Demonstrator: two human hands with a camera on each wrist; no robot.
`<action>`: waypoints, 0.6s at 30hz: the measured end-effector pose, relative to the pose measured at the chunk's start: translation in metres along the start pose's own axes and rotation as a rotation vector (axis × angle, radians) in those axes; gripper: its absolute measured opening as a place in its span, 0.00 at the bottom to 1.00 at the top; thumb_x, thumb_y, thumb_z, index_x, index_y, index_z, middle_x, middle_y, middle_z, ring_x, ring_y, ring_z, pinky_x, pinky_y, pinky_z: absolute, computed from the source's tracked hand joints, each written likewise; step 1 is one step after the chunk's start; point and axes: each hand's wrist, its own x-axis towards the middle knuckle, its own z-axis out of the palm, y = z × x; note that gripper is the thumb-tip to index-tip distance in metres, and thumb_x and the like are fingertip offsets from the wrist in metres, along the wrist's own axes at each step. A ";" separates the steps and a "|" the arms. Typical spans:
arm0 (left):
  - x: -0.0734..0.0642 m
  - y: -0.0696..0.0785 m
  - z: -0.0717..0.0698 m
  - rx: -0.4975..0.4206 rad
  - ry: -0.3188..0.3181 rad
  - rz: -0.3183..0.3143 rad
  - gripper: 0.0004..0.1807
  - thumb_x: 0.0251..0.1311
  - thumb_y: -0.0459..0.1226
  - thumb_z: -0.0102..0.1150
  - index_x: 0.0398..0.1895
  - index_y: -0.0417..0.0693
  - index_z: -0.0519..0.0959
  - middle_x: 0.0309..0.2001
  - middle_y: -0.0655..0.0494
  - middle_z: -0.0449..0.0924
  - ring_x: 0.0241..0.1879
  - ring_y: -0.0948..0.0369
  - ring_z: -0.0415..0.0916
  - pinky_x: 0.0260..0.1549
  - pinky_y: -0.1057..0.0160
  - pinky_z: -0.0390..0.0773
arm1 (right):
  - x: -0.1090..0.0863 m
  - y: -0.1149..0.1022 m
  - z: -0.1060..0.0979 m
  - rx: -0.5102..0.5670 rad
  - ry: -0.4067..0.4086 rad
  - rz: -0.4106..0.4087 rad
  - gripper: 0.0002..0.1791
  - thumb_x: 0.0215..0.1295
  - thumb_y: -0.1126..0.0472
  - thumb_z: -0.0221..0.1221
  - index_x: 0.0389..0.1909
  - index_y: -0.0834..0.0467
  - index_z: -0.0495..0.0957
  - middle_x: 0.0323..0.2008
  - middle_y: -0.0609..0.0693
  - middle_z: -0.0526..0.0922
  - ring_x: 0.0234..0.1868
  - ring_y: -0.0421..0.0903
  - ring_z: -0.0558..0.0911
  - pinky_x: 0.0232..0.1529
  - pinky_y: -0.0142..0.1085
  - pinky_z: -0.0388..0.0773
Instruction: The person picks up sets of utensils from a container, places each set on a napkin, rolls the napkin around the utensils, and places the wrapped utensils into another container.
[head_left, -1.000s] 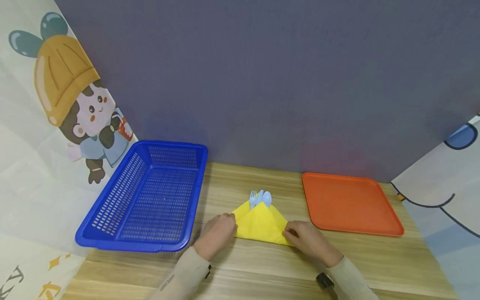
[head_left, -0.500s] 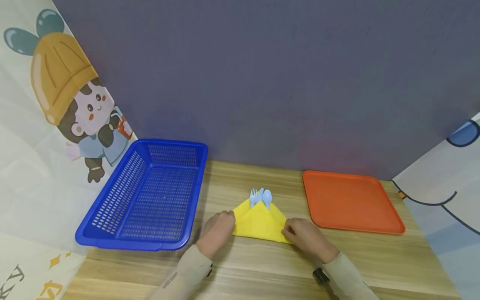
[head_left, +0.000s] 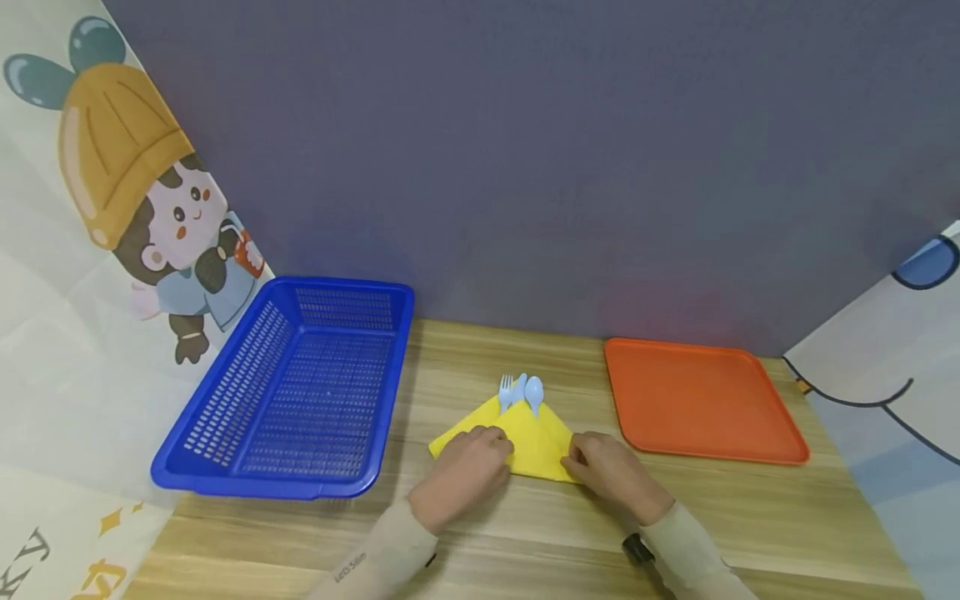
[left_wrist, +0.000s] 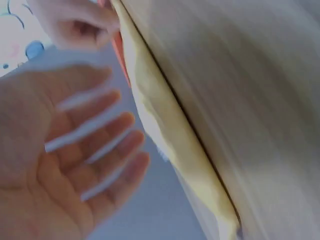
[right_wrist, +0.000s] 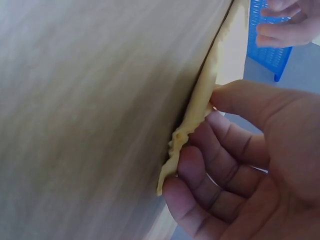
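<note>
On the table lies a folded yellow napkin (head_left: 534, 446), its front flap forming a peak over three pale blue utensils. A fork (head_left: 506, 392), a knife (head_left: 520, 387) and a spoon (head_left: 534, 393) stick out at the top; their handles are hidden. My left hand (head_left: 468, 471) hovers at the left part of the napkin. In the left wrist view its fingers (left_wrist: 107, 140) are spread and loosely bent, apart from the cloth. My right hand (head_left: 618, 475) pinches the right end of the napkin between thumb and fingers, as the right wrist view shows at the crumpled edge (right_wrist: 177, 142).
A blue perforated basket (head_left: 390, 400) stands at the left of the wooden table (head_left: 517, 542). An orange tray (head_left: 705, 400) lies at the right. Behind rises a dark grey panel (head_left: 525, 167); printed sheets (head_left: 67, 317) flank the sides.
My left hand has let go of the napkin's left corner and moved right, uncovering that corner. My right hand stays at the right end.
</note>
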 end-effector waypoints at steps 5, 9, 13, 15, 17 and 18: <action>0.001 0.018 0.007 -0.012 -0.169 0.113 0.18 0.67 0.48 0.61 0.56 0.52 0.81 0.66 0.49 0.72 0.64 0.52 0.70 0.59 0.56 0.75 | 0.000 -0.001 0.000 -0.002 0.000 0.019 0.17 0.61 0.58 0.69 0.20 0.49 0.70 0.19 0.38 0.67 0.21 0.36 0.66 0.21 0.30 0.66; -0.001 0.026 0.011 0.048 -0.252 0.098 0.27 0.68 0.52 0.57 0.68 0.55 0.73 0.72 0.49 0.64 0.70 0.51 0.64 0.63 0.52 0.70 | 0.001 -0.001 0.002 0.005 -0.001 0.043 0.17 0.61 0.57 0.70 0.20 0.49 0.70 0.19 0.39 0.67 0.21 0.37 0.66 0.22 0.31 0.67; -0.001 0.028 0.011 0.068 -0.284 0.077 0.31 0.68 0.54 0.57 0.71 0.57 0.70 0.73 0.51 0.63 0.70 0.52 0.63 0.64 0.51 0.70 | -0.001 0.000 0.002 -0.023 0.051 0.067 0.14 0.58 0.55 0.72 0.28 0.54 0.75 0.25 0.43 0.71 0.25 0.39 0.69 0.24 0.33 0.71; -0.001 0.028 0.011 0.067 -0.299 0.070 0.31 0.68 0.54 0.57 0.72 0.57 0.69 0.74 0.52 0.62 0.70 0.53 0.63 0.64 0.50 0.69 | -0.002 0.000 0.002 -0.047 0.078 0.086 0.17 0.55 0.53 0.74 0.34 0.57 0.77 0.28 0.47 0.72 0.27 0.41 0.70 0.26 0.35 0.73; -0.001 0.029 0.011 0.063 -0.312 0.063 0.32 0.67 0.55 0.58 0.72 0.58 0.68 0.74 0.52 0.62 0.70 0.53 0.62 0.64 0.50 0.69 | -0.002 0.001 0.002 -0.062 0.090 0.102 0.21 0.55 0.51 0.74 0.40 0.60 0.78 0.31 0.49 0.73 0.28 0.43 0.71 0.27 0.37 0.74; 0.000 0.029 0.010 0.063 -0.319 0.061 0.32 0.67 0.55 0.58 0.72 0.58 0.68 0.74 0.52 0.61 0.70 0.53 0.62 0.64 0.50 0.69 | -0.002 0.000 0.001 -0.068 0.090 0.109 0.23 0.55 0.51 0.74 0.42 0.62 0.78 0.32 0.50 0.73 0.28 0.43 0.71 0.28 0.37 0.74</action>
